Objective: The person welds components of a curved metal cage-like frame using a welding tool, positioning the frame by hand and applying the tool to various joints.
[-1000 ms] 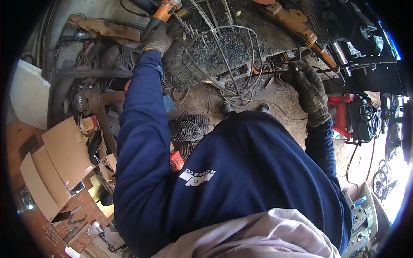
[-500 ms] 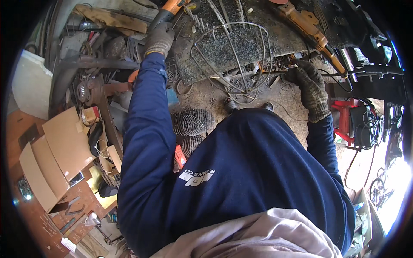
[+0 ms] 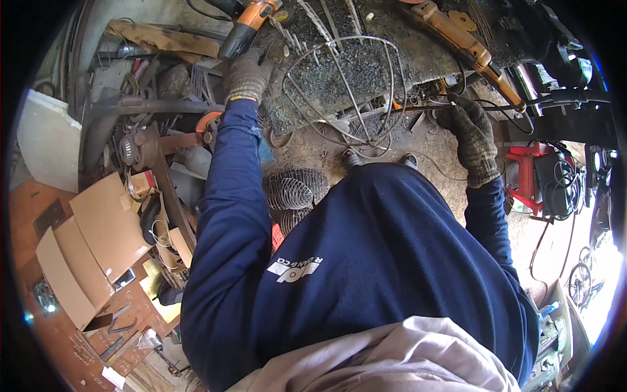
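Observation:
My left hand (image 3: 247,77), in a grey knitted glove, is at the left edge of the worktable with its fingers apart. It lies just below the black end of an orange-and-black power tool (image 3: 248,27); whether the fingertips touch it, I cannot tell. My right hand (image 3: 471,134), also gloved, is closed near the table's front edge. A thin dark rod (image 3: 421,108) runs leftward from beside its fingers, but what the hand grips is hidden. Between my hands, a bent wire frame (image 3: 353,91) with a rounded outline leans over the table's near edge.
The worktable (image 3: 287,108) carries dark grit, metal rods and a long orange power tool (image 3: 467,46) at right. Coiled wire baskets (image 3: 294,189) stand on the floor. Cardboard (image 3: 104,228) and scrap crowd the left; a red stool (image 3: 526,173) is at right.
My left hand has drawn back slightly from the orange-and-black tool's end, toward my body. My right hand stays almost where it was, still closed.

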The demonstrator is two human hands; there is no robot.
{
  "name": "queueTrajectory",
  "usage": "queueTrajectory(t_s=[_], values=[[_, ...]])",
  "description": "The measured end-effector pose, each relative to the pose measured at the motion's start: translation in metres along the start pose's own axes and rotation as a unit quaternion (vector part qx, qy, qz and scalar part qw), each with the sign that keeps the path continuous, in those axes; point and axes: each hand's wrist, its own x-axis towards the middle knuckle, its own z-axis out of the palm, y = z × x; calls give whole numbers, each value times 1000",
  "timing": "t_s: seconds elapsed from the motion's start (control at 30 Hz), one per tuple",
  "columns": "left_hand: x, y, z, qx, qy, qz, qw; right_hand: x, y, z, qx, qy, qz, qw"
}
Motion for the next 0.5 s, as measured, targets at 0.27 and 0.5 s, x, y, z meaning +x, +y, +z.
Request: queueTrajectory(t_s=[0.27, 0.5], values=[[21, 22, 5, 55, -82, -105, 990, 4, -3, 5, -26, -13, -15, 999], [0, 2, 4, -213, -104, -152, 960, 4, 8, -16, -40, 8, -11, 999]])
